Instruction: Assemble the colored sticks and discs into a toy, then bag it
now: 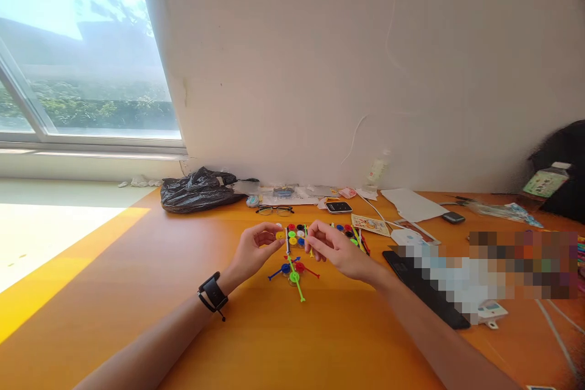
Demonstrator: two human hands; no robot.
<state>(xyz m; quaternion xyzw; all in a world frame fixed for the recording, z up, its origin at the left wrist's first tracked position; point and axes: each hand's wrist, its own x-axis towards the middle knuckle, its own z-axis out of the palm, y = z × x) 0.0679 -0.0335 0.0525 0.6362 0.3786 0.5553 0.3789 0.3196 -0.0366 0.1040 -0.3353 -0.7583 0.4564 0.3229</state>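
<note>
Three disc-and-stick pieces, one green [294, 278], one blue [286, 268], one red [300, 267], sit between the person's left hand [253, 251] and right hand [342, 251], slightly nearer the body. Fingers curled on both, can't tell if they're gripping anything. Right hand blocks some coloured discs [293, 241] behind. Further back: one black bag [198, 194], one pair of glasses [264, 210].

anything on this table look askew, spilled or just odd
Nothing looks spilled near the left hand, right hand or colored pieces. Odd, though: a blocky pixelated patch partly covers a flat black object, hiding details.
</note>
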